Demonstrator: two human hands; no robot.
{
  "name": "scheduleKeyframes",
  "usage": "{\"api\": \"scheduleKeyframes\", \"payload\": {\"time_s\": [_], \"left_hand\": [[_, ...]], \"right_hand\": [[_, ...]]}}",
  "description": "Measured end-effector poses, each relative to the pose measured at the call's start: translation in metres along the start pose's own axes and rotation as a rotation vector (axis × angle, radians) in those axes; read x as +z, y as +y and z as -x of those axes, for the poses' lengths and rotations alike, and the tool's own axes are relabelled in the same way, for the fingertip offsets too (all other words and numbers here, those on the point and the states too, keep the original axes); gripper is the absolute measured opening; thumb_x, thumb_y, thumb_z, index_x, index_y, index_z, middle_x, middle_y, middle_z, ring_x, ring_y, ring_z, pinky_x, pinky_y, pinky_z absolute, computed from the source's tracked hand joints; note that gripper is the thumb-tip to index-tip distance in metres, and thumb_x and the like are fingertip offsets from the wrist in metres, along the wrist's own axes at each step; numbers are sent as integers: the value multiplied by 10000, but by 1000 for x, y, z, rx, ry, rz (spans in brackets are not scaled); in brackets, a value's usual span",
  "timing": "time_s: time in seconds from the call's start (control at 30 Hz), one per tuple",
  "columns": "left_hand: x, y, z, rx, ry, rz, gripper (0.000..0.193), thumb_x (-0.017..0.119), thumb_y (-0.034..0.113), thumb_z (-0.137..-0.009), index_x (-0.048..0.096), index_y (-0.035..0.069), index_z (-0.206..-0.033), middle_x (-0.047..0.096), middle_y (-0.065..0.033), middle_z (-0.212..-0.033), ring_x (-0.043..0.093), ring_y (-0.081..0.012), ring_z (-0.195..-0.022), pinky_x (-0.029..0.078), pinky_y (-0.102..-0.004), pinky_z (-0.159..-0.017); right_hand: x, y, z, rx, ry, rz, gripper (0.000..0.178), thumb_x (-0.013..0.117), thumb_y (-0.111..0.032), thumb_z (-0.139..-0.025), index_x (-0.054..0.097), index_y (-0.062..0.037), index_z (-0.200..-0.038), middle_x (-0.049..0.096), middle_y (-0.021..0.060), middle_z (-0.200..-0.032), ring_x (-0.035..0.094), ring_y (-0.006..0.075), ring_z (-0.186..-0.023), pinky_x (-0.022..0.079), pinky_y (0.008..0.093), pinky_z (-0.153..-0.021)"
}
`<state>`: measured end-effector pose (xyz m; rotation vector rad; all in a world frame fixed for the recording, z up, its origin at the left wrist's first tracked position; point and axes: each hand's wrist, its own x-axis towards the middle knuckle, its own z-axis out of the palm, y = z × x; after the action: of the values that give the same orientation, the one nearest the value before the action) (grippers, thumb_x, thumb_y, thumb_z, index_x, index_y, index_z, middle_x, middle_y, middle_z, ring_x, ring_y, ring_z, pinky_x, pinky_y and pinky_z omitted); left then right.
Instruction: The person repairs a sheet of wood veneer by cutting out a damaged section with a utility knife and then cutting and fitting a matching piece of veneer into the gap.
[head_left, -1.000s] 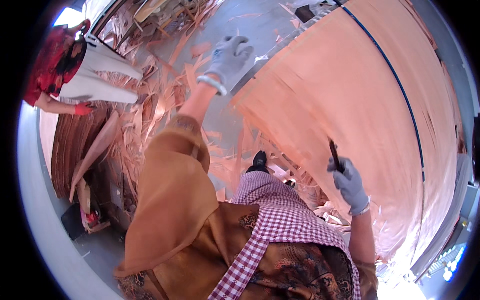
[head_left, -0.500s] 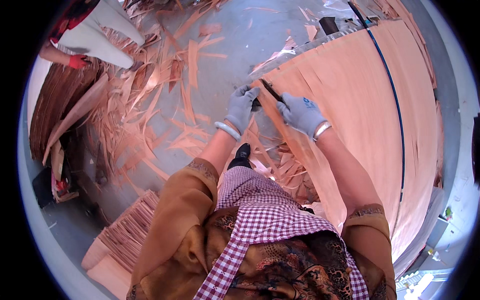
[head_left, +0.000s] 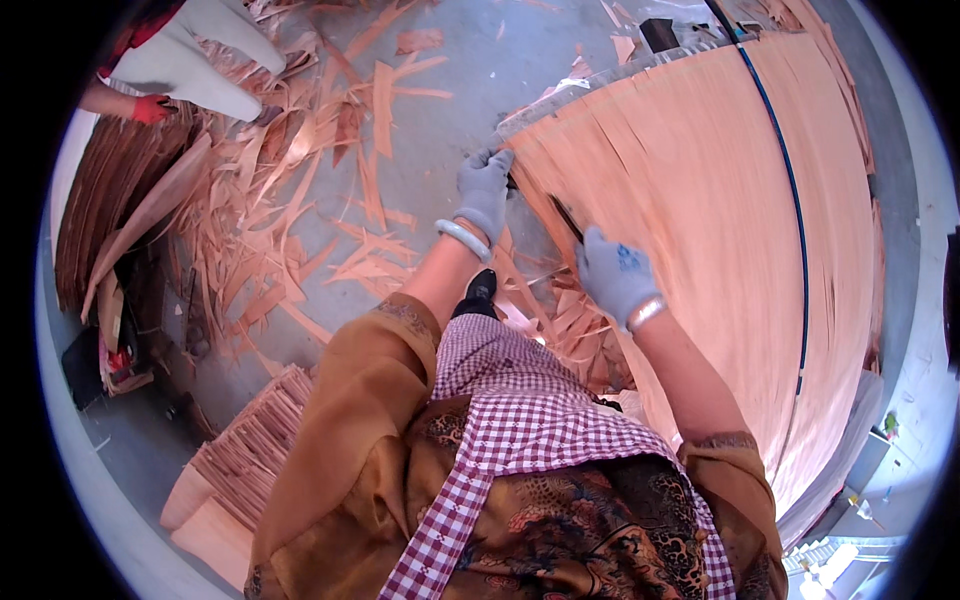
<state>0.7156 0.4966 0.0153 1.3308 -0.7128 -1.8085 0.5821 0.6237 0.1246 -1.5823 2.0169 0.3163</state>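
Observation:
A broad stack of pale pinkish wood veneer sheets (head_left: 700, 180) fills the right side, its left edge running towards me. At the far left corner of the top sheet, my left hand (head_left: 484, 192), in a grey glove, pinches the veneer edge. My right hand (head_left: 617, 277), also gloved in grey, is closed round a dark, narrow-bladed knife (head_left: 566, 217). The blade lies at the left edge of the sheet, pointing away from me; its handle is hidden in my fist. Torn veneer strips (head_left: 590, 335) lie below the right hand.
A long dark blue rod (head_left: 790, 190) lies across the stack. Veneer scraps (head_left: 290, 190) litter the floor at left. A person in light trousers (head_left: 200, 60) stands far left by a dark veneer pile (head_left: 115, 210). Another veneer stack (head_left: 250, 450) is near left.
My right hand has drawn the knife nearer to me along the left edge of the sheet. My left hand has shifted slightly away to the corner and keeps its pinch.

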Motion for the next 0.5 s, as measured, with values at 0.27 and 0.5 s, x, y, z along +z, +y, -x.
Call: {"api": "scheduleKeyframes", "payload": {"time_s": [0.27,0.5], "left_hand": [[0,-7,30,-314,-25,348,281,579,396,-871,580,122,-930,586,14,-746,561,-97,-682,475,-262,-628],[17,-22,86,-71,-231,-148,238,644,317,-842,581,96,-904,602,-2,-756,580,-103,-621,476,-245,-606]], "right_hand": [[25,40,70,109,-99,-82,296,419,-314,-926,496,-31,-891,636,208,-751,616,398,-740,471,471,-687],[4,55,55,42,-182,-105,304,415,-314,-925,529,-32,-931,645,211,-833,627,378,-817,476,459,-714]]}}
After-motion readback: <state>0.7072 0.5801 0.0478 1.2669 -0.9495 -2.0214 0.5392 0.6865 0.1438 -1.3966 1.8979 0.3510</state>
